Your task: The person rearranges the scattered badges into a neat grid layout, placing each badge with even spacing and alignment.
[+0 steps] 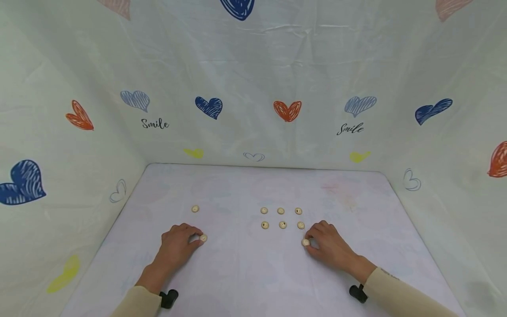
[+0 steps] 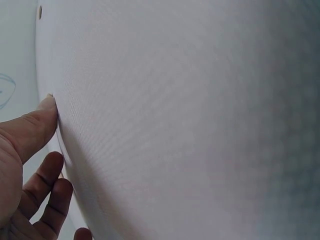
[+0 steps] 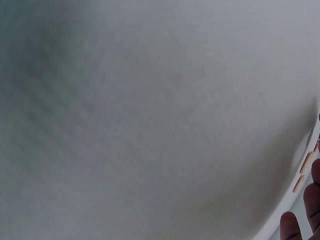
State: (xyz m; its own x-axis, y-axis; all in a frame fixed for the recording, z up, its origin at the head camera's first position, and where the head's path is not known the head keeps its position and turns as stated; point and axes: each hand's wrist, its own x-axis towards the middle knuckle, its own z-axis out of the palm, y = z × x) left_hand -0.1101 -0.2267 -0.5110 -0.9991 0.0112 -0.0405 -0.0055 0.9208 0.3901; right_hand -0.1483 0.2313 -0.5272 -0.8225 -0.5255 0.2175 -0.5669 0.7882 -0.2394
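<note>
My left hand (image 1: 179, 245) pinches a small round wooden disc (image 1: 203, 238) between thumb and fingertips, low on the white table. Behind it sits a lone matching disc (image 1: 195, 208). On the right, my right hand (image 1: 329, 247) has its thumb and index finger on either side of another disc (image 1: 306, 242). Just beyond that hand lie two rows of three discs, a far row with its middle disc (image 1: 281, 211) and a near row with its middle disc (image 1: 283, 225). Dark marks show on several of their tops. The left wrist view shows the thumb (image 2: 37, 125) at the tabletop, the held disc hidden.
The table (image 1: 237, 273) has a pale cloth top with a faint reddish stain (image 1: 340, 193) at the back right. White sheeting with printed hearts (image 1: 287, 111) walls the back and both sides. A black wrist camera (image 1: 169, 299) sits under the left sleeve, another (image 1: 358, 293) under the right.
</note>
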